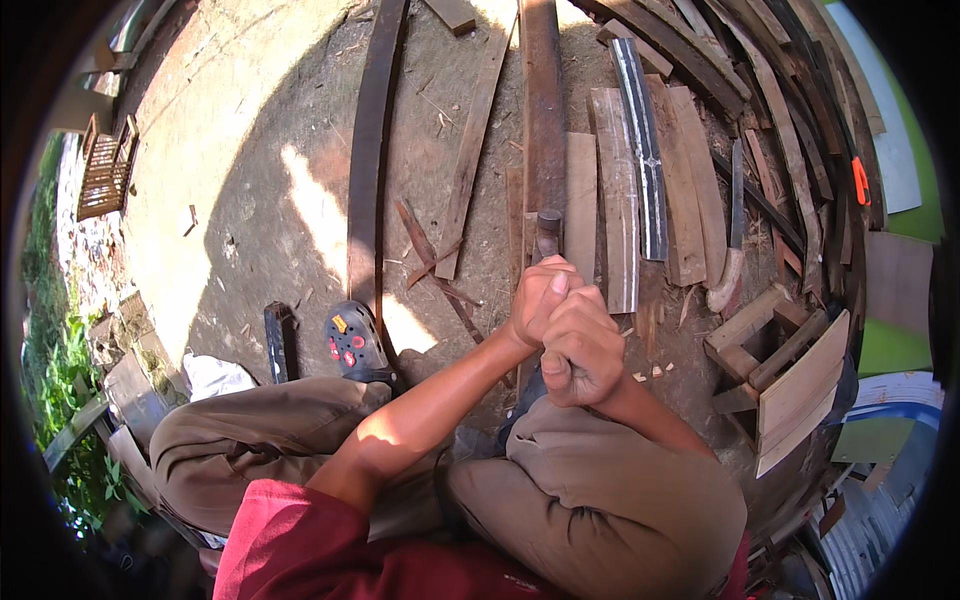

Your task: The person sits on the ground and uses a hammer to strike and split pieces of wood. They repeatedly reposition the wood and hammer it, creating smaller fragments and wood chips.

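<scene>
We see both bare hands closed, one against the other. The left hand (545, 300) is a tight fist around a dark tool (549, 228), whose blunt, round end pokes out at twelve o'clock; the rest is covered by fingers, so we cannot name its kind. The right hand (583, 350) is curled shut just below, toward five o'clock, and we cannot tell whether it also has hold of the tool.

Beyond the tool's end, a dark brown beam (543, 110) runs to twelve o'clock, where the frame cuts it off; its near end is lost behind the tool and hands (we cannot say whether the tool touches it). At one o'clock from the hands a black-and-white striped strip (640, 150) partly covers a pale board (612, 150).

A handsaw (737, 200) lies toward two o'clock, and a wooden frame (740, 328) stands between three and four, a board hiding part of it. At nine o'clock we find a dark clog (355, 345), its heel hard to make out beside the trouser leg (260, 425).
</scene>
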A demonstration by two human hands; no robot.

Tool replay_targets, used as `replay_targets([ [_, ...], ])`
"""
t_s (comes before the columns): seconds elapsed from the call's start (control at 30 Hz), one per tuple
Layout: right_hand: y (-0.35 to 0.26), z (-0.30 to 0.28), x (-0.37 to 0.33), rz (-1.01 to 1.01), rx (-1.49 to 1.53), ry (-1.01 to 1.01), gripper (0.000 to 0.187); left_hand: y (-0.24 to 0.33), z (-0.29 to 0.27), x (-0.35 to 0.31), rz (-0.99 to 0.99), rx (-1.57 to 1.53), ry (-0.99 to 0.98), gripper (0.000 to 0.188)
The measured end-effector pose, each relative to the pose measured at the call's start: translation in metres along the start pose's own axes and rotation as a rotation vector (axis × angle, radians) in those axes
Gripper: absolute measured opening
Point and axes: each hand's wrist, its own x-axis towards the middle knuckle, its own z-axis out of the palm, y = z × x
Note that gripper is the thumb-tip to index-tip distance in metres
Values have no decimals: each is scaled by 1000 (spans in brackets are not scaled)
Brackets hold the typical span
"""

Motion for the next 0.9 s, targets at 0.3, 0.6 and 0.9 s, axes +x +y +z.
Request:
replay_targets([
  [0.3, -6, 10, -3, 69, 53, 160, 29, -7, -1, 0, 37, 49, -32, 52],
  [0.6, -5, 26, 6, 200, 66, 321, 25, 0, -4, 5, -82, -50, -11, 42],
  [0.9, -6, 12, 0, 121, -71, 314, 37, -2, 8, 16, 48, 24, 52, 44],
])
